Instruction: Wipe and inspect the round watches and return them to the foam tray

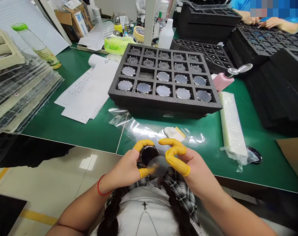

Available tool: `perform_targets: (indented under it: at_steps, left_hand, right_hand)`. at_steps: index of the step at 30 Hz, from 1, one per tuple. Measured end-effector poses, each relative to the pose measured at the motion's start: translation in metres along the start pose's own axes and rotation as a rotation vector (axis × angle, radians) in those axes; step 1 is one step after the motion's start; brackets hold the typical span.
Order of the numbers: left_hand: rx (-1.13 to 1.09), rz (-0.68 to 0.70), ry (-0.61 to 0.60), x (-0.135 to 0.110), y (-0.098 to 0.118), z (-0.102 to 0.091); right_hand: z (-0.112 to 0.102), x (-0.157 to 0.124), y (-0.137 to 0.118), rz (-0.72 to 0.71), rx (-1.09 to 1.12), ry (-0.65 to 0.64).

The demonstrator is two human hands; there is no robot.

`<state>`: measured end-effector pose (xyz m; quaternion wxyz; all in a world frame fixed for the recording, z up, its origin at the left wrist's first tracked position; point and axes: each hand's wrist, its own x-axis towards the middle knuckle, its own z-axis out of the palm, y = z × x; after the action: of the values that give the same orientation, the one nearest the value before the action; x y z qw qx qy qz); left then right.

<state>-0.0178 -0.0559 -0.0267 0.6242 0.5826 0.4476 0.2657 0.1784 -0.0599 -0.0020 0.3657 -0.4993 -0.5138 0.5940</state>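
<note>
Yellow finger cots cover several fingertips on both hands. My left hand is closed around the edge of a round watch case with a dark face. A round, see-through grey film is pinched between the thumb and forefinger of my right hand. The film overlaps the lower right of the watch and hides part of it. Beyond my hands, a black foam tray holds rows of round watch cases, the nearer ones with pale faces. One of its compartments shows bare foam.
Clear plastic film and a white pad lie before the tray. To the right are a wrapped white block and a pink bottle; at left, papers and stacked plastic trays. A co-worker's hands show at back right.
</note>
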Motion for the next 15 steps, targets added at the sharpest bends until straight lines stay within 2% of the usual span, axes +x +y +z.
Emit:
perform_targets:
  at_steps: [2,4,15]
  left_hand:
    - [0.060,0.026,0.002,-0.0008,0.0001,0.0021]
    - [0.086,0.042,0.005,-0.0016,-0.0009,0.0025]
    - [0.071,0.056,-0.059,-0.0048,-0.0055,0.0014]
  right_hand:
    - [0.0039,0.0033,0.0017,0.116,0.131,-0.038]
    - [0.0066,0.0051,0.0033,0.155,0.205,-0.045]
    - [0.0108,0.0076,0.0050,0.178,0.251,-0.042]
